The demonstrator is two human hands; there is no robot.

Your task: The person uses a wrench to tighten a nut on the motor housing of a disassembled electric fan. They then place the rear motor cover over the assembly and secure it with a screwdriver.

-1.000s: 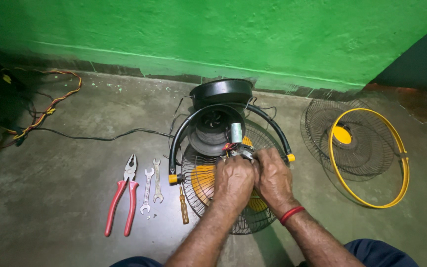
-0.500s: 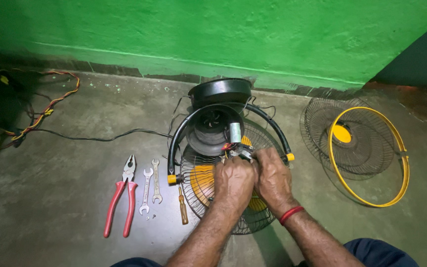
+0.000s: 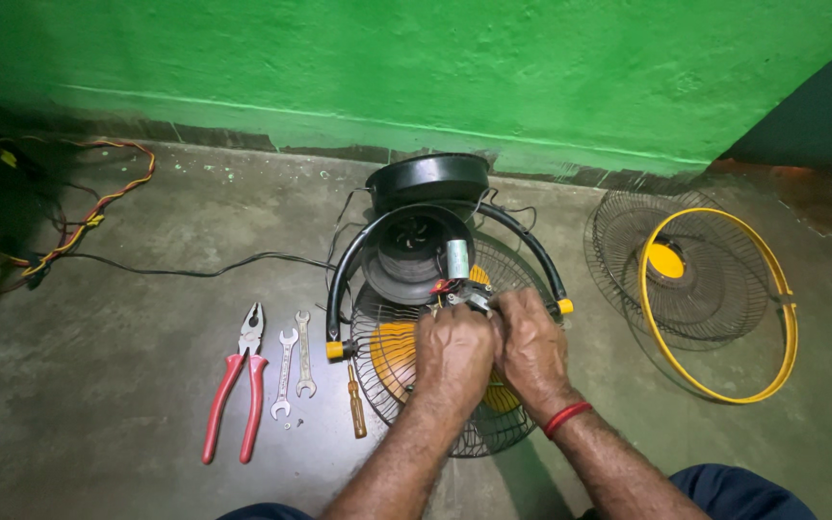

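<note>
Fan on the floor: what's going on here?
A person crouches over a dismantled fan on a concrete floor. The left hand and right hand are close together over small metal parts beside the exposed motor, above the rear grille; what they grip is hidden. Red-handled pliers, two spanners and a screwdriver lie to the left. The front grille with a yellow rim lies apart to the right.

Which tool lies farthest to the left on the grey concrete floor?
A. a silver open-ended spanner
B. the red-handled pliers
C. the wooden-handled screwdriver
B: the red-handled pliers lie left of both silver spanners and the wooden-handled screwdriver.
</note>
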